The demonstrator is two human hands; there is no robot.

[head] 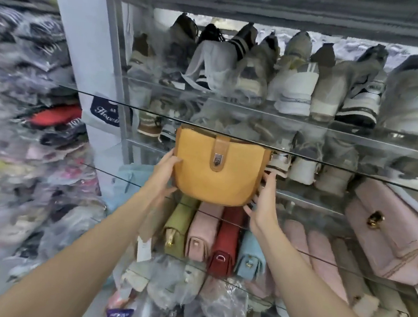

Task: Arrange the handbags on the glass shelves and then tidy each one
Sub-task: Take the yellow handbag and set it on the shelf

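Nearest the camera, two bare forearms reach up from the lower edge, over plastic-wrapped goods (pixel 178 283) heaped at the foot of the shelving. The left hand (pixel 164 173) holds the left side of a yellow bag (pixel 201 173), thumb on its front and fingers curled round the edge; the right hand (pixel 262 202) presses the bag's lower right side with fingers spread and fairly straight — so the grip is one hand on each side. The bag is upright, its top just at the front edge of a glass shelf (pixel 355 170), its brown strap and metal clasp facing the camera. Just below it, on a lower glass shelf, four small bags stand side by side: green (pixel 176 234), pink (pixel 201 237), red (pixel 225 246) and blue (pixel 250 259). To the right lies a large pink bag (pixel 394 235) with gold clasps, and rolled pale items sit below it. Behind, inside a glass cabinet, rows of shoes (pixel 294 84) stand toe-down on two levels. To the left, blurred stacks of bagged clothing (pixel 28 115) fill the room's side — detail there cannot be told.
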